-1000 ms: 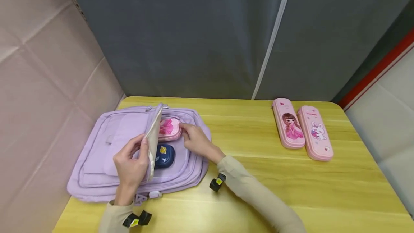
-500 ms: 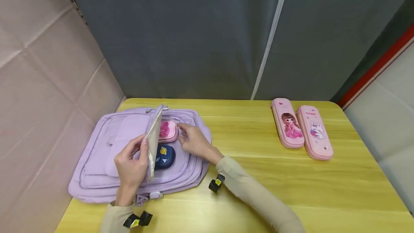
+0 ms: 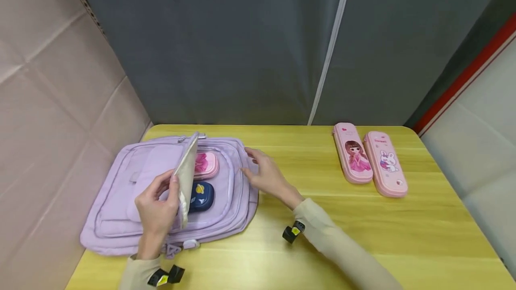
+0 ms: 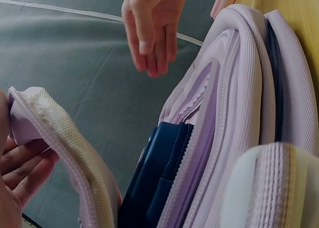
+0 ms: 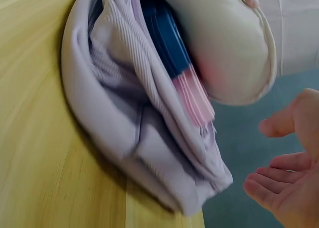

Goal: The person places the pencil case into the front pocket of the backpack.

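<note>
My right hand [image 3: 268, 176] has left the pink case [image 3: 205, 165], fingers loose; my left hand [image 3: 155, 211] grips the backpack flap [image 3: 186, 178] open.

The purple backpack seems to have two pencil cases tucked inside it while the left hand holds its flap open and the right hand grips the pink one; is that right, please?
Not quite: the right hand grips nothing. The head view shows it open, beside the purple backpack, clear of the pink pencil case. The rest holds: that case and the navy pencil case sit inside, and the left hand holds the flap open.
</note>
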Demonstrator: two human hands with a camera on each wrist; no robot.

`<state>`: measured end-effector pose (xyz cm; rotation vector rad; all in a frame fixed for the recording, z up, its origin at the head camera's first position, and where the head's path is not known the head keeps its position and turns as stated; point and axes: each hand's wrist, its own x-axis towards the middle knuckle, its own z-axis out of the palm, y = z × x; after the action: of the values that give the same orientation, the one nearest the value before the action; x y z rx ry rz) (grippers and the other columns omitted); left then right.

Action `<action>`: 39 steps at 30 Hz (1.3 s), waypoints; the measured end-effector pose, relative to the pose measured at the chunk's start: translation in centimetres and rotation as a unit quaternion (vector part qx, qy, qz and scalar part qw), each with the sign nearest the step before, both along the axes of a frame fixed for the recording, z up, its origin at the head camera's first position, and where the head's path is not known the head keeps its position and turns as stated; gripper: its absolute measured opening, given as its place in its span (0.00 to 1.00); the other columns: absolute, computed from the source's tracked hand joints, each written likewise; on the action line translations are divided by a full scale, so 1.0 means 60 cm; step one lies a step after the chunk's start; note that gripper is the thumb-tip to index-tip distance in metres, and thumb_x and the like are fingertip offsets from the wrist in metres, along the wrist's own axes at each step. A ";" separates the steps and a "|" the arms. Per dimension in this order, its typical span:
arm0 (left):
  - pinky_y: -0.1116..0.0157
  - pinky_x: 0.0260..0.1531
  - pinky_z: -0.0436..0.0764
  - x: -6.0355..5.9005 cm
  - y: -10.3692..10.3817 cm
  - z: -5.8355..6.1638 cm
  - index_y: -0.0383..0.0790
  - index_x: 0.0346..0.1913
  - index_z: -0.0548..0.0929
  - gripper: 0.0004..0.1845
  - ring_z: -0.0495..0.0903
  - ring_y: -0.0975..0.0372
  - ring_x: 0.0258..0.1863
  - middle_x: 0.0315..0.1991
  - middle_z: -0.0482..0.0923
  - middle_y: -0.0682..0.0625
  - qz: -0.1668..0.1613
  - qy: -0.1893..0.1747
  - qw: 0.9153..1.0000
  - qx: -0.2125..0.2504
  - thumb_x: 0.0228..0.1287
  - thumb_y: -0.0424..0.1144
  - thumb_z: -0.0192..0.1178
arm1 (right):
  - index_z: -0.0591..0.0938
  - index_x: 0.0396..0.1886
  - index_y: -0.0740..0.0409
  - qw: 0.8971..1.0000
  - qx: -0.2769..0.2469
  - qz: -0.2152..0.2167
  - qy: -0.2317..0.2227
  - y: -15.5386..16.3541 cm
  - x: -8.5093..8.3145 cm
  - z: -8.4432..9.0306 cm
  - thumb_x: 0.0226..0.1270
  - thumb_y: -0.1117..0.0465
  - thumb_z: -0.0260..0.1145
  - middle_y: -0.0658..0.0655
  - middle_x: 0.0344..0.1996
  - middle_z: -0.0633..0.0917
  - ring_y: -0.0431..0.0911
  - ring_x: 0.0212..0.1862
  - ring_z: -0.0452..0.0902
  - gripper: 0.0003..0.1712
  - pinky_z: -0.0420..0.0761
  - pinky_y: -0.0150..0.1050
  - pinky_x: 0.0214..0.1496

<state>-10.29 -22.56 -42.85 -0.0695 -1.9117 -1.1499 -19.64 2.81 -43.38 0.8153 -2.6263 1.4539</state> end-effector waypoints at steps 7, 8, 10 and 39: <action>0.83 0.42 0.84 0.003 -0.002 0.002 0.26 0.42 0.88 0.08 0.83 0.82 0.34 0.32 0.87 0.31 0.002 -0.007 1.000 -0.002 0.60 0.21 0.65 | 0.70 0.71 0.69 0.999 0.011 -0.046 0.011 0.058 0.006 0.000 0.68 0.62 0.69 0.67 0.68 0.76 0.59 0.68 0.74 0.34 0.78 0.51 0.72; 0.83 0.42 0.84 0.003 -0.002 0.002 0.25 0.43 0.88 0.08 0.83 0.83 0.34 0.33 0.87 0.31 0.001 -0.010 1.000 -0.003 0.60 0.22 0.65 | 0.70 0.71 0.69 0.998 0.012 -0.054 0.011 0.068 0.007 -0.001 0.68 0.62 0.69 0.67 0.68 0.76 0.59 0.68 0.74 0.35 0.77 0.52 0.73; 0.82 0.42 0.84 0.004 -0.003 0.000 0.24 0.43 0.87 0.08 0.83 0.83 0.35 0.34 0.87 0.31 -0.003 -0.018 1.000 -0.003 0.61 0.22 0.64 | 0.69 0.71 0.69 0.997 0.011 -0.071 0.010 0.088 0.008 -0.003 0.68 0.61 0.70 0.67 0.68 0.75 0.60 0.69 0.73 0.36 0.75 0.54 0.73; 0.84 0.42 0.84 0.007 -0.005 -0.007 0.25 0.43 0.88 0.08 0.82 0.85 0.34 0.32 0.87 0.33 0.002 -0.031 0.999 -0.011 0.62 0.25 0.65 | 0.66 0.72 0.74 0.947 0.060 -0.317 0.008 0.312 0.027 -0.031 0.65 0.59 0.72 0.76 0.64 0.74 0.69 0.66 0.70 0.42 0.71 0.65 0.70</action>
<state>-9.90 -22.86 -43.28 -0.0431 -1.9778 -1.1415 -18.04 21.56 -45.22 -0.0428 -2.6089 1.1044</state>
